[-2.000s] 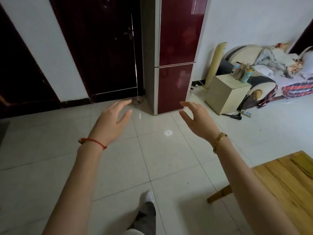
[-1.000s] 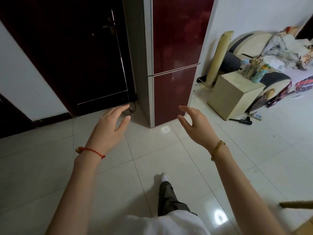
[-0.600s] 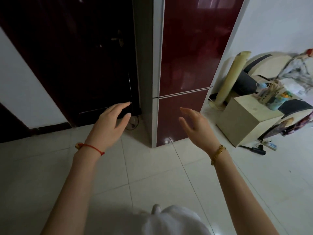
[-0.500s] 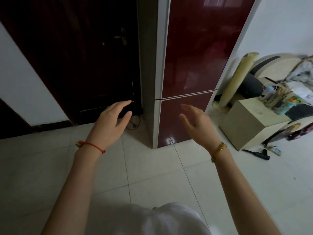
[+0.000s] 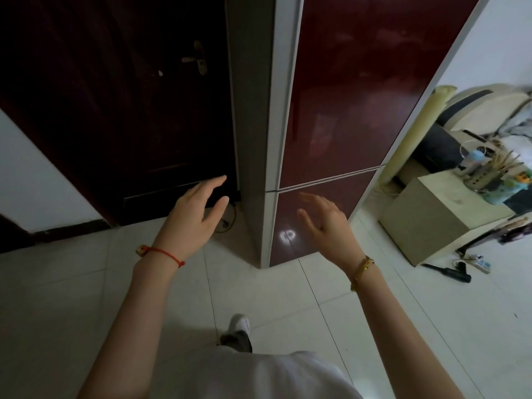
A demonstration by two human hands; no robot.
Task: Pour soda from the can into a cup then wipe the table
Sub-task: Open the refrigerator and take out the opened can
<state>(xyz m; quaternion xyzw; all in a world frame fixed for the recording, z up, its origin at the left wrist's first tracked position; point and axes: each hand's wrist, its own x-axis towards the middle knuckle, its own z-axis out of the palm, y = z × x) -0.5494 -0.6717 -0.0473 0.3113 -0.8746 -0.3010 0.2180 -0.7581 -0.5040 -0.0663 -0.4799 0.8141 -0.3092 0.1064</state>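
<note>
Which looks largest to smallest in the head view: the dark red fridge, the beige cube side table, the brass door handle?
1. Dark red fridge
2. Beige cube side table
3. Brass door handle

All three stand at differing distances, so this ranks apparent size only.

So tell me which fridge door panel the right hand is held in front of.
The lower door panel, the short one below the pale seam. The right hand shows against it, open and empty. The tall upper door panel rises above the seam.

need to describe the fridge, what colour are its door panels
Glossy dark red door panels with a pale grey frame, seen in the head view.
</note>
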